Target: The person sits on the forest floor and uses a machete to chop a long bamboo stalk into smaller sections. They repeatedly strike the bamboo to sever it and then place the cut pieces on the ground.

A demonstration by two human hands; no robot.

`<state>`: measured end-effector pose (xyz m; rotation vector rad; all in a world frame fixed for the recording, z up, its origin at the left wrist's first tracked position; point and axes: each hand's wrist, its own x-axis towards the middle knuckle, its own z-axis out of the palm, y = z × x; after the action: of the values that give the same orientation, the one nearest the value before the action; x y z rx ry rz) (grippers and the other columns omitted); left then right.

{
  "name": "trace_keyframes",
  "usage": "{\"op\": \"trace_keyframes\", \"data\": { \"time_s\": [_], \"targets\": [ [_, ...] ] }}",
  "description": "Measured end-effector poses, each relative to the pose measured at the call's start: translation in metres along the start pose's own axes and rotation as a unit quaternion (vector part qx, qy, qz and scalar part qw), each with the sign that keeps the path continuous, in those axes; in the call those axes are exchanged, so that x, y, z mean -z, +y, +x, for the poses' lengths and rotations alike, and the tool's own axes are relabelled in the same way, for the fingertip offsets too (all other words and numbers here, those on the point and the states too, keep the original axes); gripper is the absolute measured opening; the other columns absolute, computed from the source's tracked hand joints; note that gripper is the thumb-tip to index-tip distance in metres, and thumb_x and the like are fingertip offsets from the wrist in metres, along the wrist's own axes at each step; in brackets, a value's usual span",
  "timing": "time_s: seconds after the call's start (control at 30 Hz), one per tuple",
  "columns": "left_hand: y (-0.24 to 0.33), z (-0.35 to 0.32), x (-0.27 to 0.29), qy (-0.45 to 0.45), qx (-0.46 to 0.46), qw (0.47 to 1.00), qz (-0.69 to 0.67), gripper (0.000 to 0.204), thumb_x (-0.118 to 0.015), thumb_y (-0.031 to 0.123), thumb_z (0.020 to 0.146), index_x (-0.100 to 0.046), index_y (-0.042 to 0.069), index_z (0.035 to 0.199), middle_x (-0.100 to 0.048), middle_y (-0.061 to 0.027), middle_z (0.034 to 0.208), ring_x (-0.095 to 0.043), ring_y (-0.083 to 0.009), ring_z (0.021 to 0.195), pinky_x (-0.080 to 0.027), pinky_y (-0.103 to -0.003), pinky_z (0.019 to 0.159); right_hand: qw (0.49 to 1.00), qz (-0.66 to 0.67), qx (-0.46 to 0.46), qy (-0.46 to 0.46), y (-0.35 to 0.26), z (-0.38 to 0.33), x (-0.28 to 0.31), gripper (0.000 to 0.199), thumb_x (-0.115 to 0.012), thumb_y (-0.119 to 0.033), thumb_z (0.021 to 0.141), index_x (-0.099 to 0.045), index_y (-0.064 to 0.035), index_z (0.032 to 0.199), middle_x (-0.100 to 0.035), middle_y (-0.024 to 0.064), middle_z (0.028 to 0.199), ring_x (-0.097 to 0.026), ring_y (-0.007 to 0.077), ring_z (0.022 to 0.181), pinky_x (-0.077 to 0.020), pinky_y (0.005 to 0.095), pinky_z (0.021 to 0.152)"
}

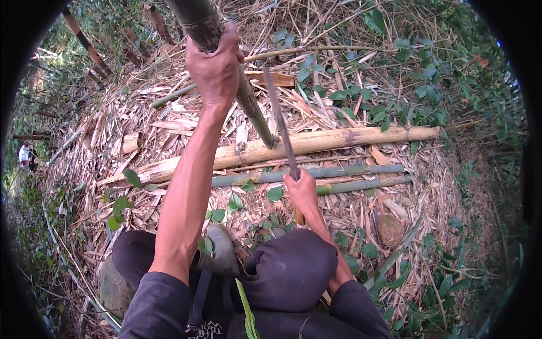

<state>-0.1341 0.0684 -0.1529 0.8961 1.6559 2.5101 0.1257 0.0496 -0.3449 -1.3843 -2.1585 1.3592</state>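
My left hand [214, 70] is wrapped around a green bamboo pole [255, 107], which slants down from the top of the view. The pole's lower end meets a thick yellowish bamboo stem [333, 138] lying across the ground. In my right hand [303, 192] is a machete [279, 118]; its dark blade points up and away, just right of the pole and apart from it. The wooden end of its handle shows below my fist. Nearer to me, two thinner green bamboo pieces [265, 177] lie roughly alongside the yellow stem.
Dry bamboo sheaths and chips [169, 127] cover the ground. My boot [224, 248] and knees are close below the bamboo. A brownish stone [389, 229] sits at the right, near leafy plants. Cut bamboo stumps [84, 42] stand far left; a distant person [26, 155] is at the left edge.
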Motion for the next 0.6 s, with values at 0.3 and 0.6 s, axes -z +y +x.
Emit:
{"op": "trace_keyframes", "data": {
  "time_s": [0.3, 0.6],
  "targets": [
    [-0.002, 0.003, 0.006, 0.001, -0.013, 0.998, 0.054, 0.026, -0.066, 0.024, 0.087, -0.050, 0.004, 0.091, -0.060, -0.0038, 0.063, -0.060, -0.0106, 0.051, -0.050, -0.024, 0.047, 0.999, -0.032, -0.018, 0.027, 0.041, 0.006, -0.032, 0.029, -0.060, -0.022, 0.087, -0.058, 0.0066, 0.091, -0.064, 0.0250, 0.072, -0.067, 0.0394, 0.069, -0.0514, 0.0453, 0.061],
    [-0.010, -0.003, 0.002, -0.011, -0.024, 0.999, 0.021, 0.024, -0.067, 0.022, 0.088, -0.052, 0.004, 0.088, -0.058, -0.0036, 0.061, -0.059, -0.0112, 0.050, -0.050, -0.025, 0.047, 0.987, 0.018, -0.141, -0.081, 0.037, 0.014, -0.015, 0.026, -0.064, -0.022, 0.076, -0.061, 0.0037, 0.081, -0.063, 0.0242, 0.072, -0.065, 0.0366, 0.070, -0.0490, 0.0447, 0.068]
  ]
}}
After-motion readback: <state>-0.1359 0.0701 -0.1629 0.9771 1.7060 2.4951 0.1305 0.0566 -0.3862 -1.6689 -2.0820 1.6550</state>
